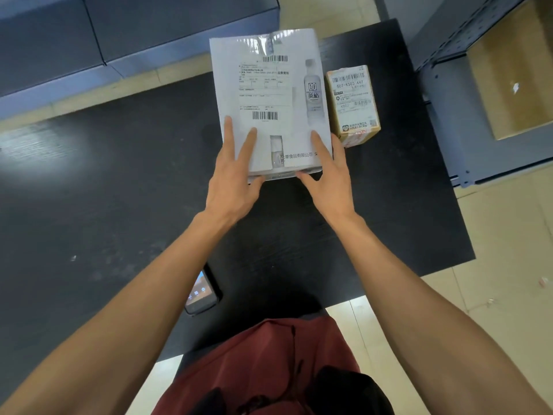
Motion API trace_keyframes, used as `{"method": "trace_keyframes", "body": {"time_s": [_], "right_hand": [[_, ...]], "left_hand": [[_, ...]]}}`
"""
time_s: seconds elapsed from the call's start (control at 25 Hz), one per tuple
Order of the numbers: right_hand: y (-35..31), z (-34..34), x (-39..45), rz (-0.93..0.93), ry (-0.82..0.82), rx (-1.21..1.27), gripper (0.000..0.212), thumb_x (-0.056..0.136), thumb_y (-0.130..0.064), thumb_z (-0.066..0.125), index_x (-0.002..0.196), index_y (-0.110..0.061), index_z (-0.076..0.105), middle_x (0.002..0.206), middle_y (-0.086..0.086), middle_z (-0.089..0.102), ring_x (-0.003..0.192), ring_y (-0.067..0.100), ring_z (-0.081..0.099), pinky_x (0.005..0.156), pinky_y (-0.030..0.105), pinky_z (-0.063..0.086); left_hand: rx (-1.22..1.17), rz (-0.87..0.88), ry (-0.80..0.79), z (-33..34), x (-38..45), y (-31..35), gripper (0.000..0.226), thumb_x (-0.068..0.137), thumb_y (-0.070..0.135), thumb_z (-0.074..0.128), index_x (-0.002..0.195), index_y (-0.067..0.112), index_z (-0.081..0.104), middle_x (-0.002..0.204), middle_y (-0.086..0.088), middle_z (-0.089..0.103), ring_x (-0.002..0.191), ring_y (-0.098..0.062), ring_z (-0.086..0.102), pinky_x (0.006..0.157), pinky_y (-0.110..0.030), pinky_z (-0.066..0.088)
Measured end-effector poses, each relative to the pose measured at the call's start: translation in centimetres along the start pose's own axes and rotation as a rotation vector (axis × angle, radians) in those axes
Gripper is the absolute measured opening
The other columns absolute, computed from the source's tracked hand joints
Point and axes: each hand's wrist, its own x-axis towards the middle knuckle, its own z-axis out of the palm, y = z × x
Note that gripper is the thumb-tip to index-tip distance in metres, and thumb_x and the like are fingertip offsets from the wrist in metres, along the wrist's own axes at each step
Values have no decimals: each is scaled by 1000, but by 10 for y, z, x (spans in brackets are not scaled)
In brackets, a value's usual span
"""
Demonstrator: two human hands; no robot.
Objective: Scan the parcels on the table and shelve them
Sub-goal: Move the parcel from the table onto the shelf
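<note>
My left hand (232,172) and right hand (326,175), fingers straight, thumbs under, holding white box (269,100), brown parcel (353,103) just right on black table (119,181), phone (200,292) near.

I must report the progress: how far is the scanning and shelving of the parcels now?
Done: nothing can be confirmed; a brown box sits in the shelf, history unknown. In hand: both hands, left hand and right hand, hold the white parcel, fingers straight on top, thumbs at its near edge. Left: the small box waits on the table; the scanner lies unused.
</note>
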Motion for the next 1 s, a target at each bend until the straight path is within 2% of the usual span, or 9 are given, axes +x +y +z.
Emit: {"method": "trace_keyframes", "body": {"time_s": [0.2,0.4,0.48,0.56,0.64,0.68,0.8,1.0], "right_hand": [[-13,-3,-11,-11,25,-41,75,90,-9,74,155,-16,37,161,13,26,150,24,26,119,46,35],[-46,-5,-37,-57,196,14,73,86,-7,79,151,-17,45,159,11,30,148,16,27,119,40,36],[-66,-6,-50,-49,250,12,75,86,-7,78,151,-20,44,161,8,27,147,8,20,118,34,35],[-89,-10,-69,-49,314,-4,76,86,-9,78,152,-23,43,163,7,24,146,2,15,117,19,28],[-112,-15,-89,-59,375,12,76,85,-9,79,151,-22,45,163,7,25,147,4,18,115,9,23],[-123,-17,-101,-47,397,42,75,85,-8,80,150,-22,46,162,6,27,148,8,23,116,12,27],[-149,-22,-137,-3,434,120,74,83,-6,82,148,-22,50,159,3,31,147,17,32,115,31,39],[-159,-30,-196,19,547,95,74,84,-11,82,147,-28,49,155,-8,32,143,9,34,115,35,41]], "left_hand": [[-5,8,67,-9,-14,-2,80,91,17,68,159,32,28,172,0,-2,150,-32,27,98,-56,52],[-29,84,126,-42,-34,-1,76,90,19,71,156,32,36,172,3,3,149,-30,30,99,-57,51],[-41,96,137,-60,-42,4,76,89,20,73,155,32,37,172,5,4,148,-29,32,100,-57,51],[-59,166,159,-80,-54,10,76,88,21,77,154,31,40,171,4,7,148,-29,34,101,-55,50],[-85,231,178,-101,-69,15,76,86,20,79,153,29,43,171,5,11,148,-27,35,103,-53,50],[-103,252,182,-111,-79,16,77,85,19,80,152,28,44,170,6,13,148,-26,35,105,-51,48],[-148,322,162,-135,-105,16,81,82,15,83,152,28,45,169,12,18,149,-21,34,113,-51,44],[-148,452,80,-148,-141,29,83,81,14,84,152,31,44,168,17,17,149,-21,33,110,-59,44]]}}
